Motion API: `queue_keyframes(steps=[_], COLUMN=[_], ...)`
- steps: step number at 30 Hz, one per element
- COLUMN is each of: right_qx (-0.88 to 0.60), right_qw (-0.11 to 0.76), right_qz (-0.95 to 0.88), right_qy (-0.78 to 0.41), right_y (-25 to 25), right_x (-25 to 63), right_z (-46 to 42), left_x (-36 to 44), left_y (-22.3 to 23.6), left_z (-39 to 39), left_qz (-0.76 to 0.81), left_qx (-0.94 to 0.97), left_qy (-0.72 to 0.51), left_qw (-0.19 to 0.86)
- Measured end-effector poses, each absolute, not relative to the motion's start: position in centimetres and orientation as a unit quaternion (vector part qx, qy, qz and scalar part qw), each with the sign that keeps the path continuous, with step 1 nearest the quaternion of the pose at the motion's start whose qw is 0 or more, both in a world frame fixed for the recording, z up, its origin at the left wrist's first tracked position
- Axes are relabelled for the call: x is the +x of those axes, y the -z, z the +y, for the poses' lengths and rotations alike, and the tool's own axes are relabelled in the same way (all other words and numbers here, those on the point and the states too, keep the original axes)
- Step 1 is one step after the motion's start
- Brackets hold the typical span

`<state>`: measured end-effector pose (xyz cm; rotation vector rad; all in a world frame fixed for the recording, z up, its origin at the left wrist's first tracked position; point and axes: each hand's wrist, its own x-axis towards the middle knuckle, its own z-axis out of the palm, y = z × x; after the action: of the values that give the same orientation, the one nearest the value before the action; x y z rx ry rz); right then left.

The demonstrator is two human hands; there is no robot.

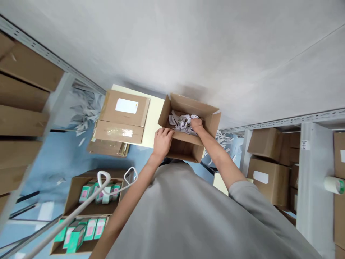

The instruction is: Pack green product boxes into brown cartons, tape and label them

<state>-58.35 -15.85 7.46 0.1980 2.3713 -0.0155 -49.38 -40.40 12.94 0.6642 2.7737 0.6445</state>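
Observation:
An upright cardboard box [188, 104] stands with its top flaps up, and crumpled white paper [181, 122] lies inside it. My left hand [162, 141] has its fingers hooked over the box's near left edge. Inside the box, at the right of the paper, my right hand [196, 124] is closed like a fist against the crumpled sheets; its fingertips are hidden. Below the near flap, the opening of another cardboard box [184, 149] shows close to my body.
Flattened cartons [122, 115] lie on a pale yellow table [153, 120] at the left. Lower left are open cartons of green-and-white boxes [93, 228] and a white metal rod [72, 214]. Shelves of cartons [266, 180] flank both sides; paper scraps [83, 115] litter the floor.

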Motion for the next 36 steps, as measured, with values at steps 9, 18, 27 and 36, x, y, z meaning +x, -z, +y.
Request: queue_keyframes(steps=[9,18,27,36], right_qx=[0.104,0.168,0.113,0.04], right_qw=[0.259,0.007,0.242,0.115], right_qz=[0.96,0.966,0.956,0.975], right_qy=[0.021,0.197,0.121,0.188], right_y=[-12.6,-21.0,-19.1,-23.7], right_x=[-55.5,-40.6,-36.3,-44.1], right_z=[-14.6,-15.7,-18.4,-19.3], left_x=[-49.6,-50.3,-50.4,-49.7], left_y=[-13.1,-12.9,-12.9,-12.8], left_z=[-40.3,-39.8,-39.8,-39.4], left_qz=[0.939,0.942,0.942,0.948], left_qx=[0.223,0.226,0.235,0.224], left_qy=[-0.23,-0.223,-0.21,-0.205], left_qw=[0.121,0.111,0.111,0.098])
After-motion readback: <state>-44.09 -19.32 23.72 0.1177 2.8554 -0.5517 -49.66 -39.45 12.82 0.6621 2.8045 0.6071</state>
